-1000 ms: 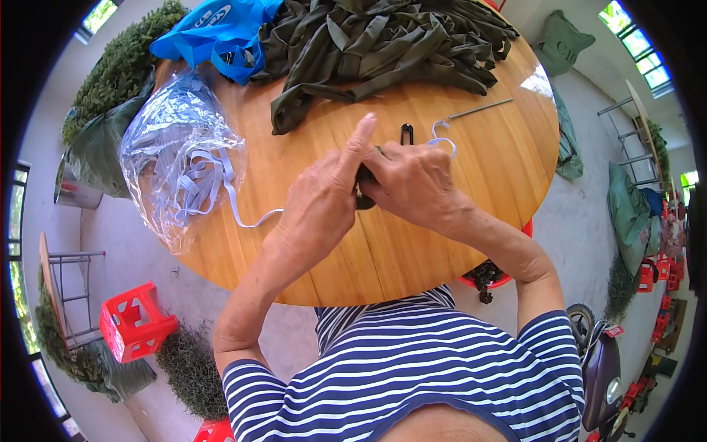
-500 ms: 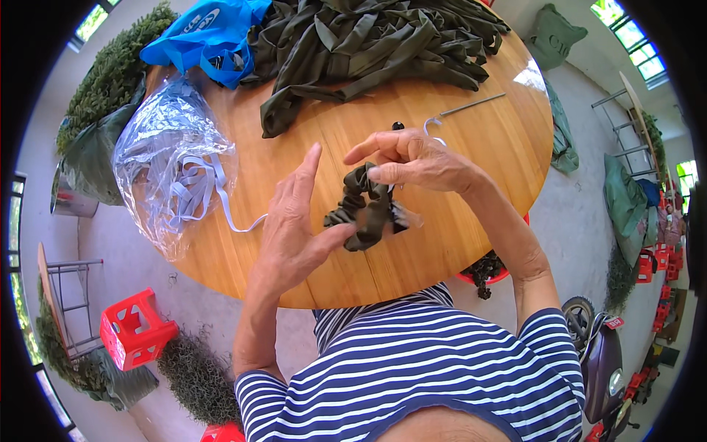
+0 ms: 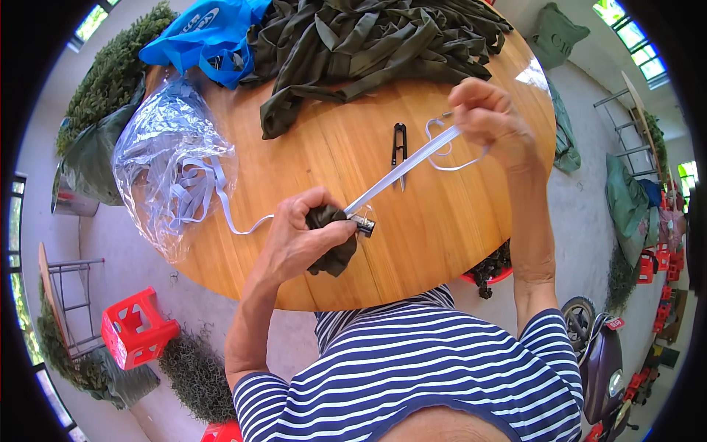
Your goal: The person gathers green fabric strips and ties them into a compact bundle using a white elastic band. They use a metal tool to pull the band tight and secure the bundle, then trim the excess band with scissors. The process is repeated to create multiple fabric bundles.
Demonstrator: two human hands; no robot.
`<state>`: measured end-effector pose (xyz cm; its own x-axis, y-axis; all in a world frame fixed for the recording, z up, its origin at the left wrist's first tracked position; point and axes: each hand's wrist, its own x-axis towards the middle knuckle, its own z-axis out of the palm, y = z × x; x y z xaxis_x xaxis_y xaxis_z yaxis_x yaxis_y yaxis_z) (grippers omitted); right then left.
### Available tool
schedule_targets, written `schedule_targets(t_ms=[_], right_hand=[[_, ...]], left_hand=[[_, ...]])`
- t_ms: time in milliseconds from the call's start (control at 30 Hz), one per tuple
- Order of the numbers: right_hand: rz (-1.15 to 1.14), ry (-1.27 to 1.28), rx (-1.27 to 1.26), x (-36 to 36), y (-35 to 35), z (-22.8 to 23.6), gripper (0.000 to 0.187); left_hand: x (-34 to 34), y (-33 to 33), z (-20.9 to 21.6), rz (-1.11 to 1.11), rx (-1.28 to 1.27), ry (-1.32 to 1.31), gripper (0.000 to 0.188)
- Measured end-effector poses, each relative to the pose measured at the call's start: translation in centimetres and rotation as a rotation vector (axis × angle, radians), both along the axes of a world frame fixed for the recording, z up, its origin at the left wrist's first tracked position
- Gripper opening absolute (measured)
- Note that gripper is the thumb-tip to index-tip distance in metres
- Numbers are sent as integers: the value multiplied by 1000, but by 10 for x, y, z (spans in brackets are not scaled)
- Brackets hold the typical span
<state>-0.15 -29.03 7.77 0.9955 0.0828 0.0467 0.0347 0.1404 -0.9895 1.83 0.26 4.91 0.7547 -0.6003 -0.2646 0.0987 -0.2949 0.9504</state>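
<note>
My left hand, near the table's front edge, is closed around a bunched dark olive fabric scrunchie. A flat white elastic band runs taut from beside it up to my right hand. That hand is closed on the band, slightly blurred, with a loose end of elastic hanging below it. Next to my left thumb is a small dark cylindrical object, its kind unclear. Black thread snips lie on the wooden table between the two hands.
A large heap of olive fabric strips covers the table's far side, beside a blue bag. To the left, a clear plastic bag holds pale elastic. A red stool stands on the floor, left.
My right hand has moved up and right, drawing the white elastic out straight. My left hand has closed on the scrunchie, now bunched up. The snips have come into clear view.
</note>
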Motion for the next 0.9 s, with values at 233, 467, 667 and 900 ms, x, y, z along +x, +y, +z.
schedule_targets(t_ms=[233, 467, 667, 900], right_hand=[[128, 131, -48, 0, 10, -14, 15], [138, 264, -92, -6, 26, -29, 12], [-409, 111, -773, -1, -13, -57, 22], [-532, 296, -1248, 8, -57, -83, 29]], left_hand=[[-2, -3, -1, -77, -19, 43, 16], [-1, -23, -15, -78, -34, 191, 18], [-4, -35, -16, -175, 46, 128, 24], [9, -34, -6, -172, 330, -536, 33]])
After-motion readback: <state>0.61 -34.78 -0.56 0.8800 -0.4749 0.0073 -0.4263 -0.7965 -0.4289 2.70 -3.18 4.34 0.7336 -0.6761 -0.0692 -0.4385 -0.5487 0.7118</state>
